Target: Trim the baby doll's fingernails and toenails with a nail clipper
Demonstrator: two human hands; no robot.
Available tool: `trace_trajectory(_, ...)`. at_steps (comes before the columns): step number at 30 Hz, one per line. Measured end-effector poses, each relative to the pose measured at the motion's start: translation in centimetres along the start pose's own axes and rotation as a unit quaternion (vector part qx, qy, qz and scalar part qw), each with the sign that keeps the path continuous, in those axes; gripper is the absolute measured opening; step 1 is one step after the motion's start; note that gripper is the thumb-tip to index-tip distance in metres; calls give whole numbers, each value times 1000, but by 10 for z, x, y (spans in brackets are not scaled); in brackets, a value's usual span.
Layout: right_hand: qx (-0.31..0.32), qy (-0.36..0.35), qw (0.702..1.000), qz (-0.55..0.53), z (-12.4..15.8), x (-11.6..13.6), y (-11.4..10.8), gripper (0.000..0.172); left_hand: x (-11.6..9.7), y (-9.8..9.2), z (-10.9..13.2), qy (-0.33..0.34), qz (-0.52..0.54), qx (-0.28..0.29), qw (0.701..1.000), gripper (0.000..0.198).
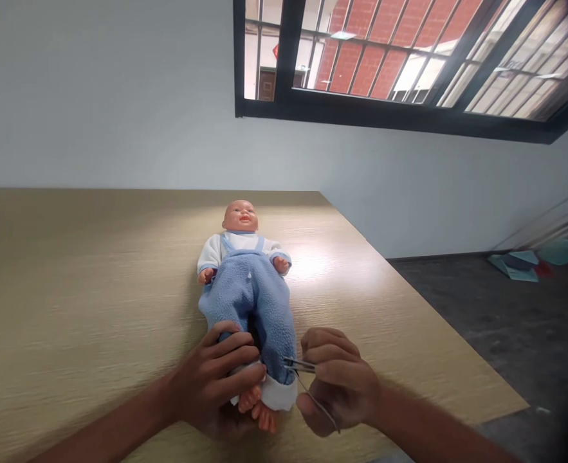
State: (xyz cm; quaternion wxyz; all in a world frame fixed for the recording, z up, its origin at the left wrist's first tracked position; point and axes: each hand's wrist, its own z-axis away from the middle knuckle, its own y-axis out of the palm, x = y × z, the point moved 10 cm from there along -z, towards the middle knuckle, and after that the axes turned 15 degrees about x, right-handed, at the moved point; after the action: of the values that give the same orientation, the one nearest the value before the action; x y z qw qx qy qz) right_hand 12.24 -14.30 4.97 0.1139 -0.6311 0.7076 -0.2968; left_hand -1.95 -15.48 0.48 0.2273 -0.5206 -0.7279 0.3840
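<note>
A baby doll [245, 273] in blue fleece dungarees and a white top lies on its back on the wooden table [119, 276], head away from me. My left hand [220, 376] is closed around its lower leg on the left, near the white cuff and bare feet. Pinched in my right hand [339, 379] is a thin metal tool with two slender prongs [300, 365]. The prong tips meet the fleece just above the other trouser cuff [280, 393]. A thin curved metal part runs below the prongs across my fingers; its exact kind is unclear.
The table's right edge slopes away toward a dark floor [438, 321]. A pale wall and a barred window [370, 58] stand behind. Light blue and red items [520, 265] lie on the floor at the far right.
</note>
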Motion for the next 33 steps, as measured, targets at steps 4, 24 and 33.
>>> trace_trajectory(4,-71,8,997,-38,-5,-3,5,21,-4,9,2,17,-34,22,999,25)
trace_trajectory(24,72,293,904,-304,-10,-64,32,30,-12,4,2,-30,37,-4,999,25)
trace_trajectory(33,83,83,989,-89,-7,-19,17,31,-10,4,-2,-46,50,-5,998,25)
